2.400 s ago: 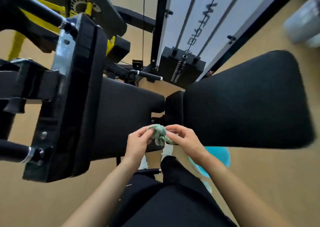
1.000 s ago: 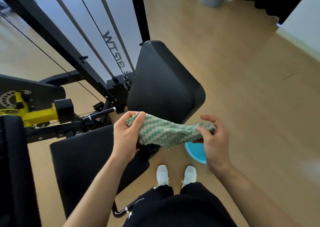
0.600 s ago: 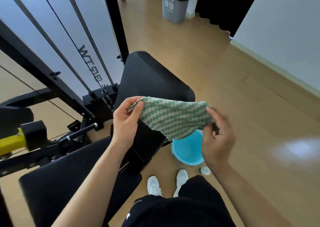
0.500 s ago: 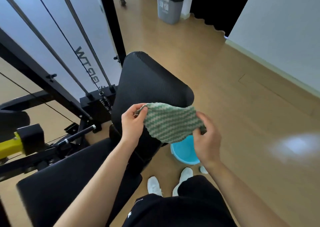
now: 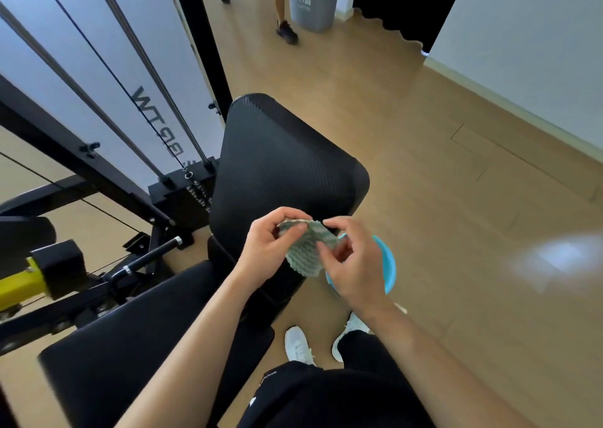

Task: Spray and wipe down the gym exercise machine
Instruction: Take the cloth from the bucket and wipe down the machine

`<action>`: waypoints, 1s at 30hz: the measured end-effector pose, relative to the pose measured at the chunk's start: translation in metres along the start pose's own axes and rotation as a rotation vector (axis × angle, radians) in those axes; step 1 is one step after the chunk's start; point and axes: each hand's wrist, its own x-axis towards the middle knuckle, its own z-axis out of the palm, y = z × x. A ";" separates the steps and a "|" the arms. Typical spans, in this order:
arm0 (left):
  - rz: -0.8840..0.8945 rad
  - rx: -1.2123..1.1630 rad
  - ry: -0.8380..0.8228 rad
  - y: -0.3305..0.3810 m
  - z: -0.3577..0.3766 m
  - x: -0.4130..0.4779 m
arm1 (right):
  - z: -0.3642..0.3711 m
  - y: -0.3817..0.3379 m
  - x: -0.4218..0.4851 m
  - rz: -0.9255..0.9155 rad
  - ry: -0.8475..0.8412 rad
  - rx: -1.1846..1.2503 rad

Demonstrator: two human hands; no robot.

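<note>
Green-striped cloth (image 5: 305,253) in pinching fingers (image 5: 286,214) of left hand (image 5: 267,248) and right hand (image 5: 355,264); backrest (image 5: 277,160) behind

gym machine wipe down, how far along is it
Done: nothing I can confirm; the back pad and seat pad show no visible wet marks. In hand: left hand and right hand both pinch the striped cloth, bunched in the air, off both pads. Left: spraying (no bottle in view) and all the wiping.

Bare forearms reaching forward, left hand (image 5: 264,251) and right hand (image 5: 355,267) close together — each pinching one cloth (image 5: 303,258)
</note>
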 end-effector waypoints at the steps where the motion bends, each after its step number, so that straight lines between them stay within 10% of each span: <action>1: 0.024 0.022 -0.077 0.004 -0.004 -0.004 | -0.002 -0.005 0.002 -0.006 -0.114 0.041; 8: 0.080 0.068 -0.111 0.015 -0.029 -0.006 | -0.015 -0.009 0.018 0.160 -0.448 0.057; 14: 0.061 0.106 0.057 0.013 -0.031 0.006 | -0.044 -0.016 0.033 0.209 -0.352 0.026; 25: 0.012 -0.018 0.652 0.019 0.012 0.029 | -0.025 -0.025 0.070 -0.279 -0.025 -0.142; 30: 0.405 0.370 0.202 -0.004 0.050 0.016 | -0.033 -0.026 0.076 -0.244 -0.008 -0.132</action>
